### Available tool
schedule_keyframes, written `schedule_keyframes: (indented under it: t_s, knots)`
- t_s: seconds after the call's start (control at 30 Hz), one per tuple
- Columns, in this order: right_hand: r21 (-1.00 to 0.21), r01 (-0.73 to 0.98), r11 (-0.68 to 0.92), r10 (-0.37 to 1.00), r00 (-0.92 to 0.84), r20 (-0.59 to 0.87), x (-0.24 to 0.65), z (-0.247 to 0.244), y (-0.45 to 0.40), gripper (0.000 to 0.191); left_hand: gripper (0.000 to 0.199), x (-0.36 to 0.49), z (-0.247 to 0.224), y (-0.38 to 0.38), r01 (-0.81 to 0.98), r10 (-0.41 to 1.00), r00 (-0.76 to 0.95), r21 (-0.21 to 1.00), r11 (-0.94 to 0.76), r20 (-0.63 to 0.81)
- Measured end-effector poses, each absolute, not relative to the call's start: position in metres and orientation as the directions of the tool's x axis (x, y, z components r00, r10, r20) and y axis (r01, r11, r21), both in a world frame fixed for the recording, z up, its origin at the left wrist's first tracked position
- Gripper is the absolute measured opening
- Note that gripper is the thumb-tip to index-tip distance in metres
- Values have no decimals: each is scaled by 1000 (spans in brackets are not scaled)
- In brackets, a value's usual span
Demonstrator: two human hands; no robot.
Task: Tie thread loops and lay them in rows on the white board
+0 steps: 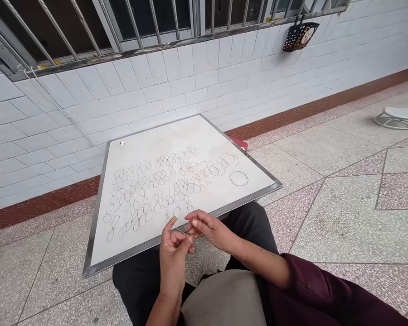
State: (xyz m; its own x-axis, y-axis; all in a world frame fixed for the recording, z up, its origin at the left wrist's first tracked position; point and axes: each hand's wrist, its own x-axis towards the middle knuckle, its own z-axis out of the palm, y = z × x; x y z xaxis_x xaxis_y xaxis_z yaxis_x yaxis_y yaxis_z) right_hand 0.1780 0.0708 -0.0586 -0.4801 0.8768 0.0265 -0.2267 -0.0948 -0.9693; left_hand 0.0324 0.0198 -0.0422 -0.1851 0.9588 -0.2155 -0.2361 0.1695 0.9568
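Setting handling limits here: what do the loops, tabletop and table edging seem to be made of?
Loops: possibly fine wire or stiff cord; thin, dark lines that hold open curves, too fine to settle.
Tabletop: perhaps laminate or painted board, pale and smooth, without visible grain.
Table edging: probably metal, grey with a soft sheen.

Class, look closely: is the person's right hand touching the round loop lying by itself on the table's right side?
Apart. The head view shows white tabletop between the right hand and the round loop.
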Motion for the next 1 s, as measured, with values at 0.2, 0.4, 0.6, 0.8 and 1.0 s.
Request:
schedule_keyframes:
  t_s: [0.2,0.4,0.6,0.8,1.0]
  knots:
    - [-949,-262,-175,834,-551,-2,174,-66,64,47,70,30,-37,18,-346,944,-210,922,173,-256]
    - [-952,-212,-222,831,-551,-71,176,-59,63,38,74,26,-35,19,-301,953,-142,929,218,-269]
    - [-889,-272,-369,805,-572,-160,177,-53,64,36,68,25,-31,17,-180,967,-64,956,230,-245]
    - [-868,-288,-405,796,-579,-179,177,-57,64,40,68,28,-25,14,-166,965,-69,956,241,-255]
    - [-899,-276,-341,815,-564,-136,177,-53,63,38,67,26,-21,12,-183,964,-39,951,250,-262]
